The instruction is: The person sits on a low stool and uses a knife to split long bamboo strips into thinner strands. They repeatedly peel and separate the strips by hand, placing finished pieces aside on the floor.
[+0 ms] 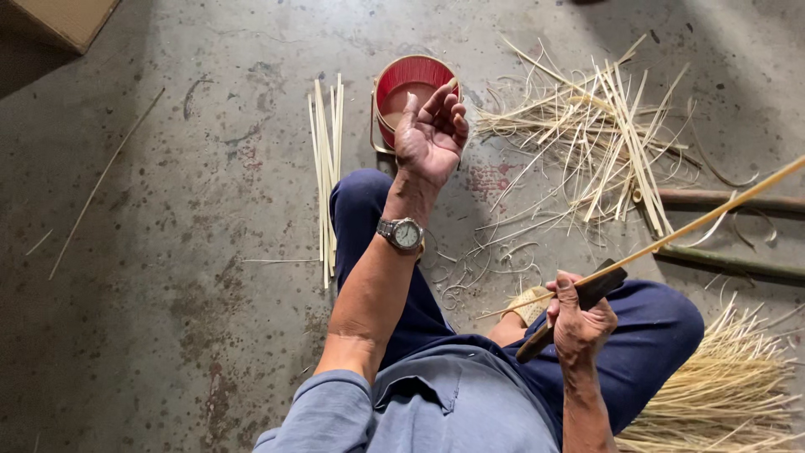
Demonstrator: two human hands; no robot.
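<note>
We record the right hand [579, 323] closed around the wooden handle of a knife [579, 306], thumb pressed on top; the dark blade juts up and to the right, past the fingers. A long bamboo strip [671, 237] lies across the blade under the thumb and runs up and right to the frame edge, with its short end pointing left over the knee.

The left hand [430, 134] is raised, palm toward us, fingers loosely curled; we see a thin sliver near the fingertips but cannot tell whether it is held. A wristwatch [402, 233] sits on that wrist.

Just behind the left hand stands a red bucket [402, 75] on the concrete floor [168, 252]. Left of it lies a neat bundle of cut strips [327, 168]; to the right, a loose heap of shavings [587, 143]. Fine splints [729, 386] fan out at lower right beside the thigh.
</note>
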